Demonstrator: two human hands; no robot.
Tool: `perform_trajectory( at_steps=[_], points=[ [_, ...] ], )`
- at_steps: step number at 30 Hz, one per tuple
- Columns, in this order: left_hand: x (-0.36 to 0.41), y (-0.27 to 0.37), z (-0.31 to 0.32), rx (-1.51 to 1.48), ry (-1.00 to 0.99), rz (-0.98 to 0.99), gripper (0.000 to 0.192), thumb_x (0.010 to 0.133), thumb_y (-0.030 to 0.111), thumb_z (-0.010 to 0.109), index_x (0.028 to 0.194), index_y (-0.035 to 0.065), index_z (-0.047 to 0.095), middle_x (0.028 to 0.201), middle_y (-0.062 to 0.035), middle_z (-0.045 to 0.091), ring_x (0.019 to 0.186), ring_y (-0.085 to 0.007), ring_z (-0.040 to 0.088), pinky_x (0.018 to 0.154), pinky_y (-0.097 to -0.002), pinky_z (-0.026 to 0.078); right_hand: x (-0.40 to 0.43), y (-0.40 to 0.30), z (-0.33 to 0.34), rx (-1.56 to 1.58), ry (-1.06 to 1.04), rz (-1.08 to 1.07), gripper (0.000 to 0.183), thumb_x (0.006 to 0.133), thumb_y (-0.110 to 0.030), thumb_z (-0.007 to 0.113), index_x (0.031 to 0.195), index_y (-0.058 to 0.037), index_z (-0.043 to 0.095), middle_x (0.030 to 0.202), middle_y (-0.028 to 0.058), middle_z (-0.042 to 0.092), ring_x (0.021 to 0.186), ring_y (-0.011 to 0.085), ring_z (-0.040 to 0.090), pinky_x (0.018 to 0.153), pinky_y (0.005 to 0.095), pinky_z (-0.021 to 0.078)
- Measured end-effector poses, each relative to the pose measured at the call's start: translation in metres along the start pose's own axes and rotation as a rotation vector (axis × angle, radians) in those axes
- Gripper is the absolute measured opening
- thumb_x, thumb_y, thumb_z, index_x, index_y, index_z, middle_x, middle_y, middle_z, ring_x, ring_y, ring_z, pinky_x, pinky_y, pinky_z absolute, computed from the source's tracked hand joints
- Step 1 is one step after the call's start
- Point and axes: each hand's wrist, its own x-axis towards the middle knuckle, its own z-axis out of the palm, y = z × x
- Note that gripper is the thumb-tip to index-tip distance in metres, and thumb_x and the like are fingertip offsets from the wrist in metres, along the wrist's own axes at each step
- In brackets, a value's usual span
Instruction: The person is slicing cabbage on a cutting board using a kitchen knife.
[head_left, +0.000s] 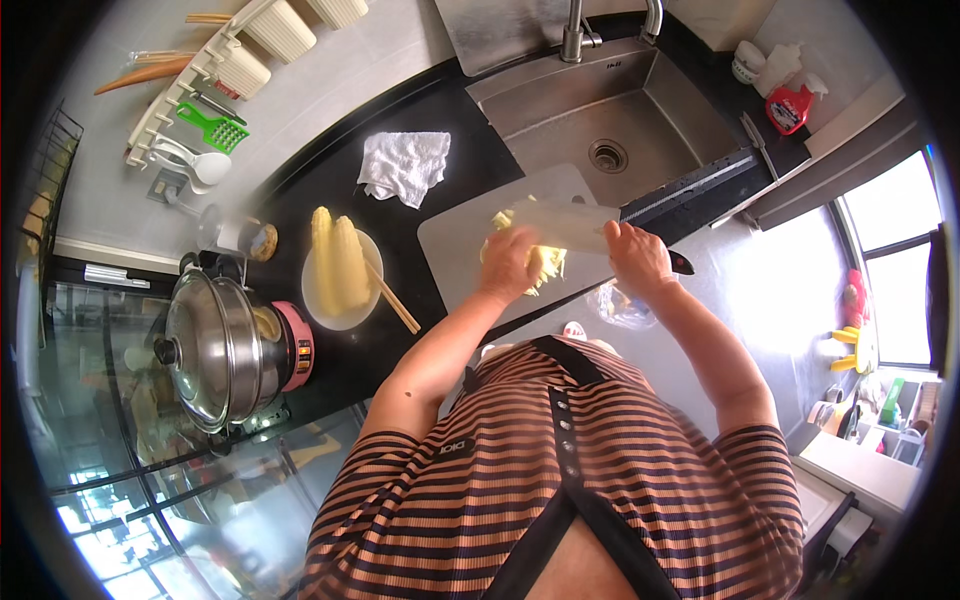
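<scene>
My right hand (637, 255) grips a broad-bladed kitchen knife (577, 225) by its dark handle, the blade reaching left over a pale cutting board (450, 247). Beside the blade, my left hand (511, 262) rests with bent fingers on a heap of chopped pale yellow-green vegetable (552, 264). Motion blurs this hand and the blade, and the fingers hide part of the heap. What vegetable it is, I cannot tell. The board lies on the black countertop (472, 154), its far corner overlapping the sink's edge.
A white plate (309, 304) holds corn cobs (341, 255) and chopsticks (394, 300). Left of it stands a lidded steel pot (217, 352) on a pink electric base (294, 346). A white cloth (405, 165) lies behind the board. The steel sink (555, 127) adjoins; a plastic bag (621, 306) hangs below the counter edge.
</scene>
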Motion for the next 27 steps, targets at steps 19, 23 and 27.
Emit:
perform_trajectory(
  at_steps=[19, 23, 27],
  points=[
    [0.029, 0.053, 0.002, 0.1, -0.477, 0.144, 0.071, 0.062, 0.019, 0.059, 0.127, 0.0033, 0.033, 0.132, -0.0136, 0.032, 0.125, -0.0251, 0.029, 0.103, -0.0497, 0.017, -0.01, 0.003, -0.009, -0.023, 0.077, -0.087, 0.016, 0.074, -0.01, 0.054, 0.085, -0.0031, 0.044, 0.074, 0.0102, 0.058, 0.072, 0.0257, 0.06, 0.062, 0.0348, 0.0482],
    [0.001, 0.01, 0.002, 0.169, -0.359, -0.007, 0.07, 0.06, 0.02, 0.061, 0.123, 0.0005, 0.037, 0.128, -0.0148, 0.036, 0.123, -0.0254, 0.032, 0.103, -0.05, 0.018, -0.014, 0.022, -0.012, -0.075, 0.107, -0.056, 0.014, 0.074, -0.01, 0.054, 0.081, -0.0058, 0.042, 0.07, 0.0092, 0.057, 0.069, 0.0254, 0.061, 0.059, 0.0347, 0.0486],
    [-0.017, -0.003, -0.008, 0.278, -0.419, -0.1, 0.069, 0.063, 0.023, 0.062, 0.123, -0.0005, 0.036, 0.13, -0.0148, 0.034, 0.123, -0.0257, 0.031, 0.101, -0.053, 0.019, -0.022, 0.032, -0.024, 0.1, 0.057, 0.108, 0.018, 0.075, -0.014, 0.055, 0.087, -0.006, 0.044, 0.07, 0.0119, 0.059, 0.067, 0.029, 0.06, 0.061, 0.038, 0.0477]
  ],
)
